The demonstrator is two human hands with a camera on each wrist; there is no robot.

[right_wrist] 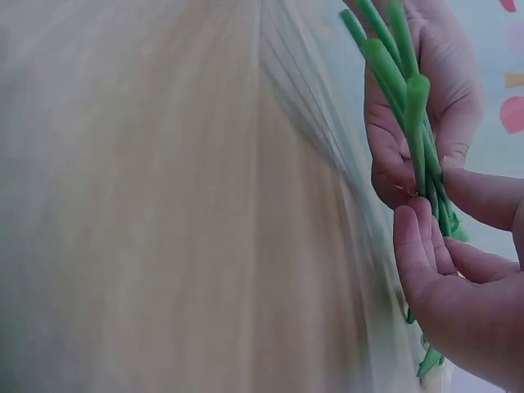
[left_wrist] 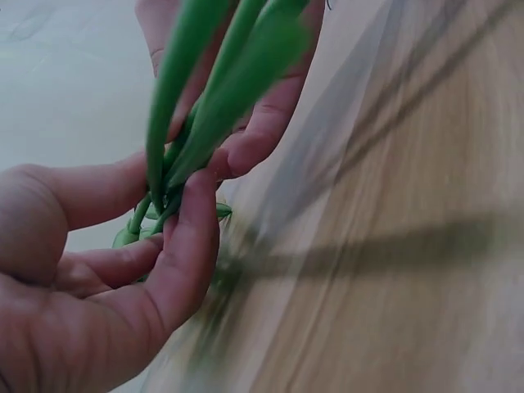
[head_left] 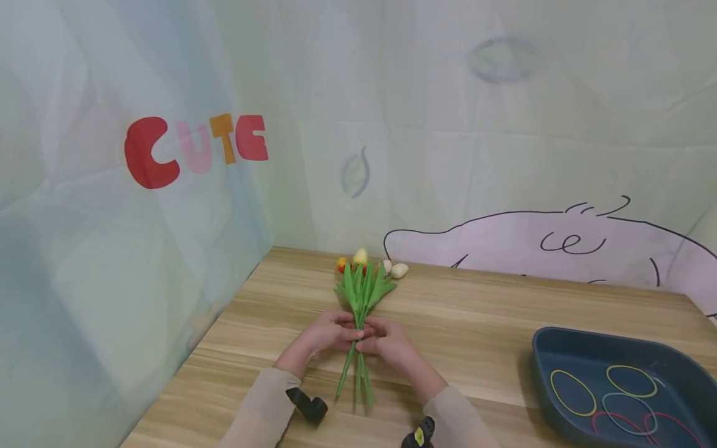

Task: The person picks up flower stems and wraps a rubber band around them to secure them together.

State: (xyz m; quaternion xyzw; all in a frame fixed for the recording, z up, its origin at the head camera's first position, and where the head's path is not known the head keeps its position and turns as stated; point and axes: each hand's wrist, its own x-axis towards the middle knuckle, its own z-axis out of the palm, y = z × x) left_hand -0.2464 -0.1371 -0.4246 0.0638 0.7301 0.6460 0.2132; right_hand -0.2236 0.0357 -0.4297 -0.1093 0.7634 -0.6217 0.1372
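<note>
A bunch of artificial tulips (head_left: 358,305), with green stems and leaves, is held between both hands above the wooden table. The yellow, orange-red and whitish blooms point toward the back wall. My left hand (head_left: 330,333) pinches the stems about their middle from the left. From the other side my right hand (head_left: 392,345) grips the same stems, its fingers meeting the left ones. In the left wrist view the stem ends (left_wrist: 196,90) come close to the camera. Several cut stem ends (right_wrist: 393,65) fan out past the fingers in the right wrist view. Fingers hide the gripped part.
A dark blue tray (head_left: 616,341) stands at the right of the table (head_left: 482,311), holding several yellow, red and teal rubber bands (head_left: 574,392). Behind and to the left hangs a pale cloth backdrop (head_left: 313,155) with "CUTE" lettering and a line drawing.
</note>
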